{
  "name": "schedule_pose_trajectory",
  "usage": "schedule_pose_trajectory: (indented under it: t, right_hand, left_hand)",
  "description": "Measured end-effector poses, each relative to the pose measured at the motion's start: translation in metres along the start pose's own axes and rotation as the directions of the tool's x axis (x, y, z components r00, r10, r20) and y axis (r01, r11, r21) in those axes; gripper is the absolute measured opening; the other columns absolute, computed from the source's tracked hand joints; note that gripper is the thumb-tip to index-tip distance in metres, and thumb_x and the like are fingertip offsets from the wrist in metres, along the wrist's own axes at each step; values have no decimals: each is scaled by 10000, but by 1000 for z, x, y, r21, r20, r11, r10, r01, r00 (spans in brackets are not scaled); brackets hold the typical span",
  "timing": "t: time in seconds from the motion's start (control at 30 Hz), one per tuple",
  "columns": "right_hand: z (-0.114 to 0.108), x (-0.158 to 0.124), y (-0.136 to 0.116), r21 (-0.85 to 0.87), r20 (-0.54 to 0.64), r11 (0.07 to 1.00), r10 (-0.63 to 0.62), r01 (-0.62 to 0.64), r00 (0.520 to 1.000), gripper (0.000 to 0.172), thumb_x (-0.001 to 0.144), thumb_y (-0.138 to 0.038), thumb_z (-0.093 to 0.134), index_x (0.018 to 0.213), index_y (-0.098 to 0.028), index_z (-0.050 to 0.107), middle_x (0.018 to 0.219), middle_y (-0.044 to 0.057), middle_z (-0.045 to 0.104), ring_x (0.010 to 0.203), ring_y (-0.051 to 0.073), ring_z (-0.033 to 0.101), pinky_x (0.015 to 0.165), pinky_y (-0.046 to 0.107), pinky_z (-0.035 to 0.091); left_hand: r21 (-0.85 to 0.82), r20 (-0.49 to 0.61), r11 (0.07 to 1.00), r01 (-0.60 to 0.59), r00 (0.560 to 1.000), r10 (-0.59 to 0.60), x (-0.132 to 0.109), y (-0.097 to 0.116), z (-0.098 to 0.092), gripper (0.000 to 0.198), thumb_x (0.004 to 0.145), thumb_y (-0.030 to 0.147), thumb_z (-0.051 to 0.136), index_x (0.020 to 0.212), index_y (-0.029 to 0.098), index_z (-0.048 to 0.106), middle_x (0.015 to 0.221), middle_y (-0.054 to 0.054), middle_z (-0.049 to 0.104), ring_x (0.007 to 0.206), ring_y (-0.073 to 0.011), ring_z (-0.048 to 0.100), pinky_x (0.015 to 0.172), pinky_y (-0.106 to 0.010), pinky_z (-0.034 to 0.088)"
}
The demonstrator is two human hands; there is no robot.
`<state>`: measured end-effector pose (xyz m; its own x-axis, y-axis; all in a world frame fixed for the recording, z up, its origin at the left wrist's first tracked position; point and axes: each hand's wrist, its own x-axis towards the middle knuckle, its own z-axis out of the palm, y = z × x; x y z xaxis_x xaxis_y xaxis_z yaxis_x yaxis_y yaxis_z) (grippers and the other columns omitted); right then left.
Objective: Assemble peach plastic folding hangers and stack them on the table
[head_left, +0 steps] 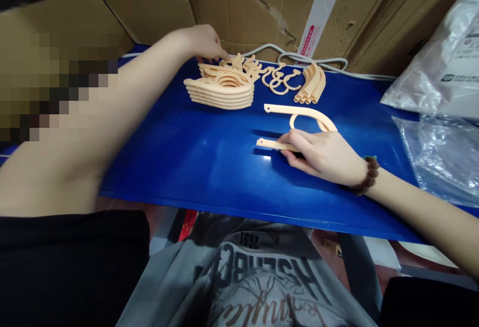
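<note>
At the right of the table my right hand is closed on a cream plastic hanger frame. Its two arms with holed ends point left, and a ring-like piece shows between them. My left hand reaches to the far side, its fingertips at a heap of small cream plastic pieces. Those fingers are partly hidden, so I cannot tell whether they grip anything. Just in front of that hand lies a stack of curved cream hanger parts. Several loose hooks and a bundle of curved tubes lie right of it.
A blue-covered table carries the parts. Cardboard boxes stand behind it, with a white cable along the back edge. Clear plastic bags and a filled white bag occupy the right side.
</note>
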<state>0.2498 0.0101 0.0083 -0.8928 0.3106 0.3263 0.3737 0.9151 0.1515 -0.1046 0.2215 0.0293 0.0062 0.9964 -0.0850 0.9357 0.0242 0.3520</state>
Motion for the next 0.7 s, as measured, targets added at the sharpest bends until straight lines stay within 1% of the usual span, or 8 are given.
schedule_pose_trajectory:
  t: [0.07,0.13,0.23,0.33,0.47,0.53,0.63,0.7]
  right_hand:
    - [0,1,0,10,4,1000,2,-2,1000,206,1085,-283,448,1098,-158,611,984,37,780,694,140,692,554,310,359]
    - [-1,1,-1,16,12,1000,4,-5,1000,216,1089,-288,443,1104,-160,616,975,39,778,687,138,683,555,309,355]
    - [-1,1,-1,18,28,1000,10,-11,1000,238,1098,-299,422,1098,-162,616,975,44,778,696,137,683,560,307,350]
    - [-1,1,-1,6,19,1000,4,-4,1000,232,1098,-293,427,1086,-157,614,963,41,777,683,136,681,554,309,342]
    - [0,1,-1,1,-9,1000,-9,9,1000,215,1092,-279,442,1079,-151,614,941,36,774,663,138,674,546,313,345]
    - [1,1,-2,1,-1,1000,1,-1,1000,224,1094,-283,431,1085,-155,614,945,36,775,667,137,675,549,310,348]
    - [1,1,-2,2,14,1000,16,-16,1000,249,1101,-293,407,1097,-155,615,962,38,779,681,139,681,554,309,347]
    - [0,1,-1,5,26,1000,21,-21,999,256,1102,-297,403,1099,-153,615,978,43,782,680,138,678,549,312,339]
  left_hand:
    - [3,74,1000,-2,997,2,15,-6,3,405,877,494,830,848,116,686,566,132,623,721,-40,496,807,-265,499]
    - [7,134,1000,29,991,-30,28,-10,5,331,941,415,785,905,100,691,718,66,697,762,-70,595,835,-304,546]
    - [6,183,995,99,978,-99,39,-10,10,284,1009,343,698,1171,113,661,1090,-58,727,947,-156,689,880,-371,600]
    - [-7,195,990,144,971,-140,40,-8,12,357,1010,332,695,1296,134,614,1219,-76,699,1035,-181,680,930,-405,602]
    - [-7,167,993,117,979,-114,27,-7,10,343,1018,312,680,1298,124,617,1242,-92,687,1046,-190,680,937,-423,598]
    - [-4,136,994,110,985,-109,19,-5,10,319,1019,307,679,1273,123,624,1216,-88,692,1016,-172,687,911,-397,600]
    - [-12,46,993,117,992,-117,9,8,12,206,1011,287,698,1073,92,672,922,-14,726,812,-100,653,796,-319,593]
    - [-12,-71,994,107,992,-108,2,20,10,187,997,239,711,948,64,667,671,62,647,714,-53,536,754,-294,560]
